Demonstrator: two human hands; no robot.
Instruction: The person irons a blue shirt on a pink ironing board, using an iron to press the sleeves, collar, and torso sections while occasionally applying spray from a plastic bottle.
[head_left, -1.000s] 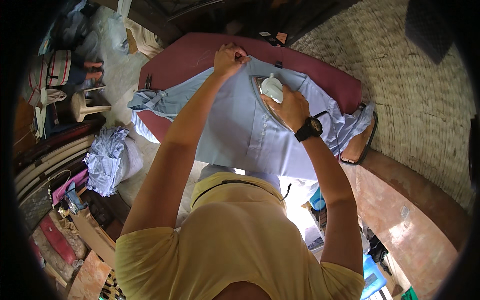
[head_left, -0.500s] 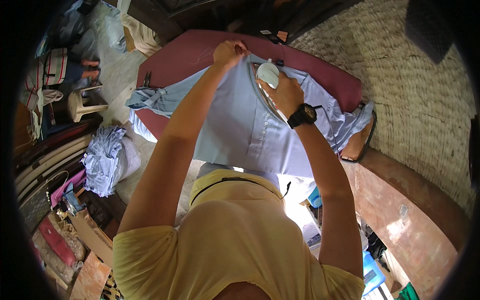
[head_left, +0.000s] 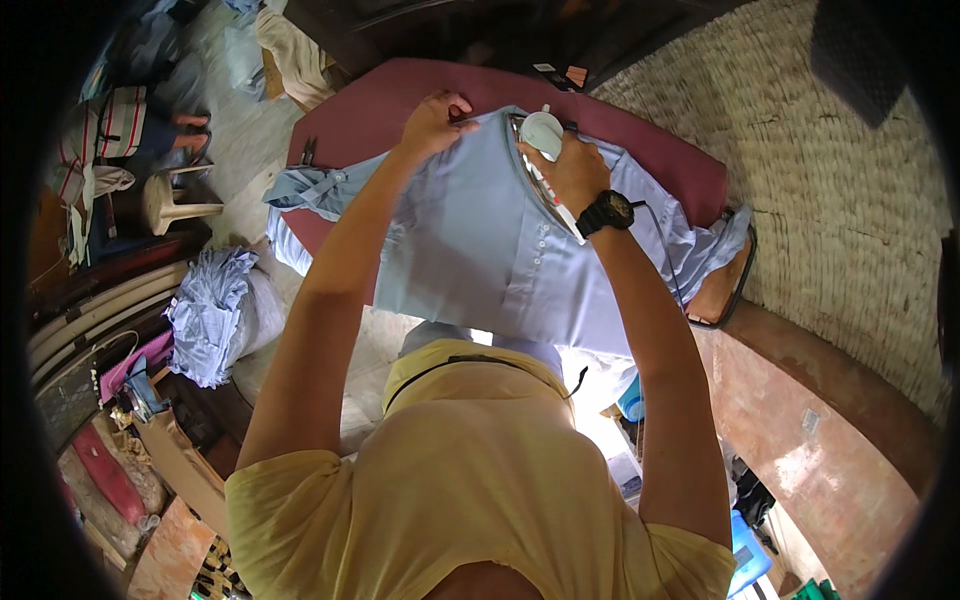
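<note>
Now the left hand (head_left: pixel 432 122) pinches the pale blue shirt (head_left: pixel 480 240) at its far edge; just beside it, the right hand (head_left: pixel 572 172) grips the white iron (head_left: pixel 543 133).

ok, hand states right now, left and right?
Left hand: closed, pinching the top edge of the light blue shirt.
Right hand: closed around the iron on the shirt.

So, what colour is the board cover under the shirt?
Dark red, a plain maroon board cover beneath the light blue shirt, seen in the head view.
</note>
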